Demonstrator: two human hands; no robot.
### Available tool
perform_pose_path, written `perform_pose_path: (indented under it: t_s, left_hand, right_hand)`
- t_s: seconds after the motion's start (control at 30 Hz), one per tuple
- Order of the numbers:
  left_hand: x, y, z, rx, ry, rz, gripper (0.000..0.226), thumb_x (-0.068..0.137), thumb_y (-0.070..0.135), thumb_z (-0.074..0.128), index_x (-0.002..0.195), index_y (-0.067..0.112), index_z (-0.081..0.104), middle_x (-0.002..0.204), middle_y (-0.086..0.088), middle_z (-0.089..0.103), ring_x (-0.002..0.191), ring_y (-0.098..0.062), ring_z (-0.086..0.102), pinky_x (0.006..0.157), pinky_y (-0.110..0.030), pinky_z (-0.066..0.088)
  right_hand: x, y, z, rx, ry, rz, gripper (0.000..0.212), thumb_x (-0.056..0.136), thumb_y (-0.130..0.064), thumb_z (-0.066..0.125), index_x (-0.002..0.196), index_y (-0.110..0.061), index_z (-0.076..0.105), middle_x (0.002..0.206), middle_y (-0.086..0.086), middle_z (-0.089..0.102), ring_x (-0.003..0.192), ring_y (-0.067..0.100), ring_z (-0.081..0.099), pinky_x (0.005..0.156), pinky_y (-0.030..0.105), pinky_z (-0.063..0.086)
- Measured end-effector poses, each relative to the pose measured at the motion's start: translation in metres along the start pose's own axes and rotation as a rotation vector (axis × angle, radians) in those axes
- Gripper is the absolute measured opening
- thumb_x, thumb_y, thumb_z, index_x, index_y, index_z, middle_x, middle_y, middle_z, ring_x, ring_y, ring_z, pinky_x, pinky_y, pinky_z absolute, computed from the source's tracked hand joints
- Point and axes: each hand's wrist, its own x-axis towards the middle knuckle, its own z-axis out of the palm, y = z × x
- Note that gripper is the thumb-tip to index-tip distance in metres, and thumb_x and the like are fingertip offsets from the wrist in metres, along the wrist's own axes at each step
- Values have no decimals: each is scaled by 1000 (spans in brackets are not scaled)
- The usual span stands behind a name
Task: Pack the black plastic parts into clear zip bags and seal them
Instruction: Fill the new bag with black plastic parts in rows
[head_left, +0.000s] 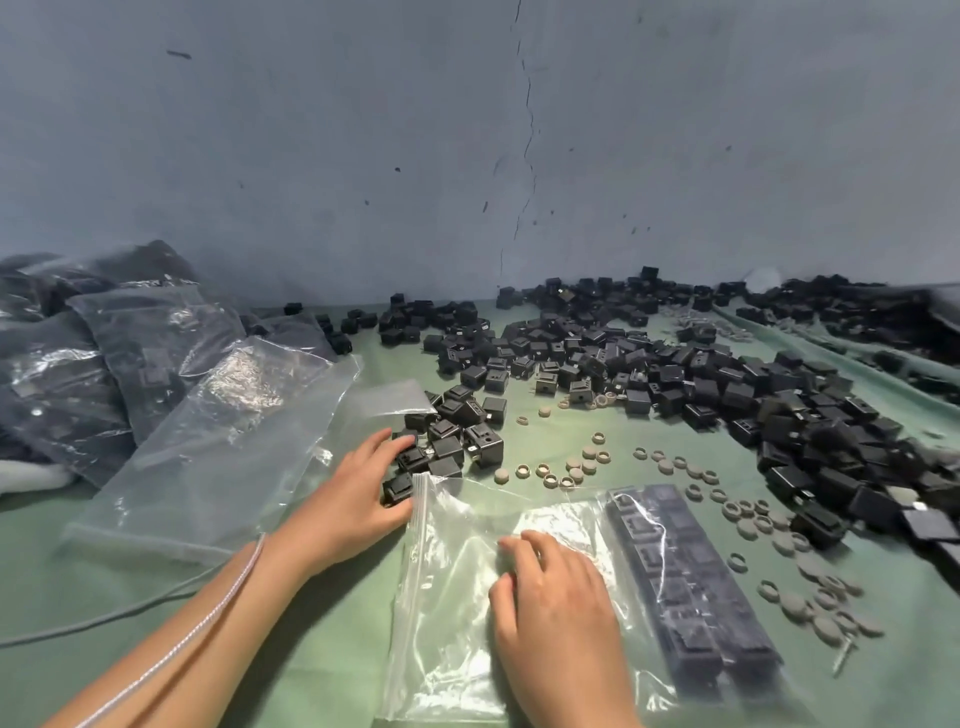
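A clear zip bag lies flat in front of me, its zip mouth at the left edge. Two rows of black plastic parts sit inside it along its right side. My right hand rests flat on top of this bag, fingers relaxed. My left hand reaches to the bag's mouth, its fingers curled around a few black parts from a small cluster. A second, empty clear bag lies to the left.
A large heap of black parts covers the green table at the back and right. Several small grey rings and caps are scattered in the middle and right. Filled bags pile at the left. A grey wall stands behind.
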Motion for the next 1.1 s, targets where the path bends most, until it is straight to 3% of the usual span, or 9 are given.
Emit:
perform_pose_path:
  t_s: [0.13, 0.23, 0.3, 0.4, 0.57, 0.63, 0.8, 1.0, 1.1]
  left_hand:
    - [20, 11, 7, 119, -28, 29, 87, 82, 65, 61, 152, 43, 14, 162, 13, 4, 150, -17, 11, 116, -49, 29]
    - [29, 23, 15, 126, -57, 2, 96, 71, 87, 49, 151, 45, 17, 163, 10, 6, 150, -18, 8, 117, -54, 27]
    - [32, 28, 22, 107, -15, -21, 87, 74, 84, 50, 148, 42, 28, 159, 3, 19, 149, -19, 12, 116, -54, 28]
    - [31, 30, 33, 113, 160, -25, 59, 83, 67, 59, 131, 36, 43, 136, 5, 41, 133, -18, 34, 104, -46, 41]
    - [33, 27, 30, 190, 189, -2, 46, 85, 62, 54, 113, 30, 37, 116, 9, 44, 114, -16, 45, 82, -36, 41]
    - [33, 26, 32, 207, 193, -16, 48, 84, 62, 52, 115, 30, 35, 119, 7, 42, 117, -17, 41, 86, -37, 41]
    - [37, 23, 34, 305, 175, -21, 64, 86, 65, 44, 142, 37, 31, 125, 0, 40, 123, -23, 34, 99, -41, 38]
    - [38, 27, 31, 213, 48, -93, 67, 85, 63, 47, 144, 39, 25, 155, 8, 31, 149, -31, 11, 112, -56, 28]
    - [36, 28, 30, 283, 35, -103, 66, 84, 67, 44, 141, 37, 27, 147, 4, 43, 145, -33, 20, 107, -54, 32]
  right_hand:
    - [0, 0, -1, 3, 14, 0, 43, 100, -40, 18, 136, -37, 40, 141, -17, 40, 129, 4, 36, 118, 29, 22]
    - [-2, 0, 0, 13, 34, 1, 39, 101, -39, 23, 134, -37, 42, 140, -17, 41, 127, 4, 37, 117, 28, 23]
    - [0, 0, -1, 20, 49, 0, 37, 101, -38, 24, 133, -37, 43, 138, -18, 42, 125, 3, 38, 116, 26, 24]
    - [-1, 1, 1, 25, 66, -4, 35, 101, -37, 27, 131, -37, 46, 131, -19, 44, 120, 4, 39, 114, 25, 26]
    - [0, 0, 0, 32, 79, -6, 33, 100, -37, 27, 127, -38, 46, 128, -20, 44, 116, 3, 39, 112, 25, 27]
    - [0, 2, 3, 39, 83, -7, 34, 101, -37, 28, 128, -38, 46, 127, -20, 45, 116, 3, 40, 112, 25, 27]
    - [3, 3, 2, 55, 128, -9, 31, 101, -34, 33, 126, -36, 52, 121, -20, 48, 109, 2, 41, 108, 24, 31]
    - [5, 3, 1, 67, 149, 12, 31, 100, -33, 34, 124, -32, 54, 123, -15, 52, 111, 7, 46, 107, 27, 34]
    - [3, 2, 2, 57, 128, 9, 30, 100, -32, 35, 124, -31, 54, 123, -14, 51, 111, 8, 46, 107, 28, 34]
